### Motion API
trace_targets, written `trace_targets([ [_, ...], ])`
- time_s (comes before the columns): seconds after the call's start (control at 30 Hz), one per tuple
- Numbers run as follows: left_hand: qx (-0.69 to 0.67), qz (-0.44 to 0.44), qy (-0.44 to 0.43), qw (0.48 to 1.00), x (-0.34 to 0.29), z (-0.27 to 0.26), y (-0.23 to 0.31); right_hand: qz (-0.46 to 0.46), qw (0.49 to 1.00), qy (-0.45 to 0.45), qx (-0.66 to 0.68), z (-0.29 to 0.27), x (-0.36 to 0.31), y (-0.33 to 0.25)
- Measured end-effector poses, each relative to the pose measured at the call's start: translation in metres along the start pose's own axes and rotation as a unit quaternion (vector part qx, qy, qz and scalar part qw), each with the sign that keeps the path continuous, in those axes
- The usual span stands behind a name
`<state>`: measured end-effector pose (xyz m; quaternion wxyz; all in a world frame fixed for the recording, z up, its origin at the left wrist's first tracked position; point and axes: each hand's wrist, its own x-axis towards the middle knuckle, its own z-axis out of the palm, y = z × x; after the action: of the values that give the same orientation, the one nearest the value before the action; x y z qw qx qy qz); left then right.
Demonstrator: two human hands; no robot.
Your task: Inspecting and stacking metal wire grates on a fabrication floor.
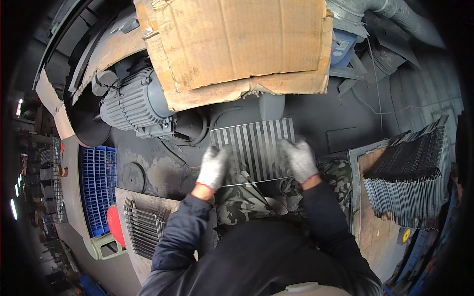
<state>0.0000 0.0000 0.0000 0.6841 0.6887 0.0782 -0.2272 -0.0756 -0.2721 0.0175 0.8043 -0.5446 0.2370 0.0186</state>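
In front of my lap I hold a flat rectangular metal grate (260, 148) with parallel slats, tilted up toward the machine. My left hand (213, 166), in a white work glove with a red cuff, is closed on its left edge. On the opposite edge my right hand (300, 160), gloved the same way, is closed too; both gloves are slightly blurred. A tall stack of similar grates (405, 187) stands on a board to my right. A smaller group of grates (144, 228) rests on a board to my left.
Cardboard sheets (242, 42) cover the machine ahead, with a grey spout (271, 106) below them. A grey electric motor (136, 101) sits at the left. Beyond the left board are a blue plastic crate (98, 187) and a red round object (115, 224). A duct (405, 17) runs upper right.
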Motion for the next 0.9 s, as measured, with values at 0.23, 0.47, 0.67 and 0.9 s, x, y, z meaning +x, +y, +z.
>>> trace_targets([
  [0.23, -0.018, -0.021, -0.041, 0.999, 0.001, 0.056, 0.010, -0.039, 0.996, 0.073, -0.041, -0.049, -0.024, -0.023],
  [0.47, 0.045, -0.033, -0.024, 0.998, 0.007, 0.054, 0.004, -0.027, 0.987, 0.022, -0.155, -0.070, -0.014, -0.030],
  [0.67, -0.165, -0.196, -0.077, 0.964, 0.010, -0.031, 0.046, 0.054, 0.992, -0.113, 0.002, -0.003, 0.014, -0.037],
  [0.9, -0.142, -0.213, -0.241, 0.936, 0.029, 0.093, 0.067, 0.031, 0.997, 0.057, 0.037, -0.100, -0.038, -0.105],
])
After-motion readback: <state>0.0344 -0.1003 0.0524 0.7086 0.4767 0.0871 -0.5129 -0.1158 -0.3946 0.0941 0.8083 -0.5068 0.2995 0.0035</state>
